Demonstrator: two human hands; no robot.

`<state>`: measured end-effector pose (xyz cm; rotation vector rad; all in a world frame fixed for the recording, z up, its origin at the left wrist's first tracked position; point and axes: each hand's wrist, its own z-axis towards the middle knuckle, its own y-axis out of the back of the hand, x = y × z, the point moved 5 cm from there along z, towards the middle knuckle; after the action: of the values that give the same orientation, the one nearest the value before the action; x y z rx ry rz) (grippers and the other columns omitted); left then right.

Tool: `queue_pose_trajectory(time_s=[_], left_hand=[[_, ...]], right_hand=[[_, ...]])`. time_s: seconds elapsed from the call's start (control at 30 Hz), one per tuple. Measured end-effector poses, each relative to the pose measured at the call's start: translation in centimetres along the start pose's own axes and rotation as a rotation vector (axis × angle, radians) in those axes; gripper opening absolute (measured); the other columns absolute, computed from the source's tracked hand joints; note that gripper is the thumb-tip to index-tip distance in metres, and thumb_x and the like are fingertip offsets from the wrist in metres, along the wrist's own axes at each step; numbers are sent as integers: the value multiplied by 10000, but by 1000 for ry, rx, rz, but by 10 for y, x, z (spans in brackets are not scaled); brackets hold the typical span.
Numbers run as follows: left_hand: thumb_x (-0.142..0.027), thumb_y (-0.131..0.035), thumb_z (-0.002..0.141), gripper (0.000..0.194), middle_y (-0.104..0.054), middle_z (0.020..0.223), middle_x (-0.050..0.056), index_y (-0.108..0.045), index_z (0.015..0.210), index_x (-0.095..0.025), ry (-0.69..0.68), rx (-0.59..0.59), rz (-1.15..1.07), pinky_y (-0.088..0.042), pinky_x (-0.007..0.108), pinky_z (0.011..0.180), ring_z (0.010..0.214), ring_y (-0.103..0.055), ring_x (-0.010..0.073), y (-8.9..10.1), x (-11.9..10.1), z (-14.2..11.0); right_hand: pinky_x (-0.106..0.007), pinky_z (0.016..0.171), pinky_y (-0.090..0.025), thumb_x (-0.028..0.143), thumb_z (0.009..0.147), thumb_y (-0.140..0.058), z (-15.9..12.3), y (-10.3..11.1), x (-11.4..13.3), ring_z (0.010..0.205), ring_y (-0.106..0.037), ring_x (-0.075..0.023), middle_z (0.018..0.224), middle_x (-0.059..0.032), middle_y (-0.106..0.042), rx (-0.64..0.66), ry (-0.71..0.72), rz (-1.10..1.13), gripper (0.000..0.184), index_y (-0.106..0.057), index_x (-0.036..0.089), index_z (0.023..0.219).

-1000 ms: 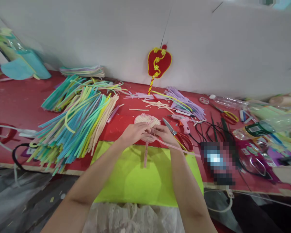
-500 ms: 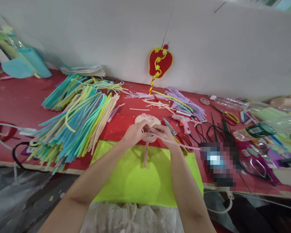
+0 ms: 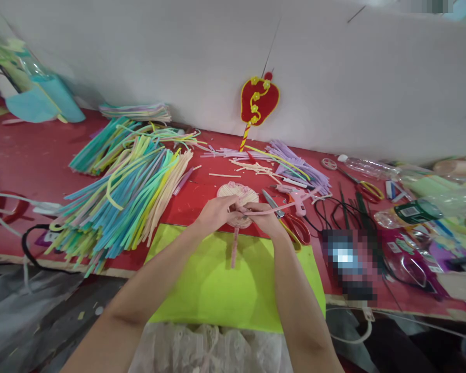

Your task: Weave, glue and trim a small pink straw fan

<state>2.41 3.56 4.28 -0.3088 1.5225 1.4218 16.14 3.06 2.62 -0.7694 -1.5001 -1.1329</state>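
Both my hands meet over a round cream fan [image 3: 226, 190] made of pipe cleaners, which lies on the red table top. Small pink curls sit along its upper edge, and its pink wrapped handle [image 3: 235, 249] points toward me. My left hand [image 3: 218, 212] is closed, with thumb and fingertips pinched at the middle of the fan. Close against it, my right hand [image 3: 264, 219] pinches a pink pipe cleaner [image 3: 281, 209], whose long free end sticks out to the right and slightly up. My fingers hide what lies exactly between the fingertips.
Bundles of coloured pipe cleaners [image 3: 132, 191] lie at left. Scissors [image 3: 295, 230], a pink glue gun [image 3: 298, 199] and purple pipe cleaners [image 3: 295, 163] lie right of the fan. A yellow-green sheet [image 3: 213, 290] covers the front edge. Behind stands a red fan [image 3: 258, 101].
The pink pipe cleaner's free end has swung from pointing right and down to pointing right and up. Both hands stay together over the cream fan.
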Motion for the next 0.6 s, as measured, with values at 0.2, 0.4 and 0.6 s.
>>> queue_pose_trajectory(time_s=[0.2,0.4,0.6], left_hand=[[-350,-577,761,164,-634,764,-17,-587,781,-188,8,25,54,-377,187,584,692,-557,113,1,-2,0],[-347,-569,764,160,-626,744,-18,-571,768,-188,2,5,71,-377,196,589,682,-553,117,5,-3,1],[-321,-564,751,133,-628,739,-20,-567,749,-187,19,-8,47,-387,198,589,688,-557,118,6,-1,2]], right_hand=[[-261,613,-419,401,736,-589,1,1,0,669,-549,-156,706,-30,-635,1,11,-46,257,-667,156,747],[-264,623,-416,407,774,-537,1,-2,2,679,-537,-151,744,-39,-637,21,-1,-30,270,-658,168,807],[-278,675,-424,344,786,-504,0,-1,1,739,-530,-158,804,-36,-627,33,15,-26,218,-649,189,835]])
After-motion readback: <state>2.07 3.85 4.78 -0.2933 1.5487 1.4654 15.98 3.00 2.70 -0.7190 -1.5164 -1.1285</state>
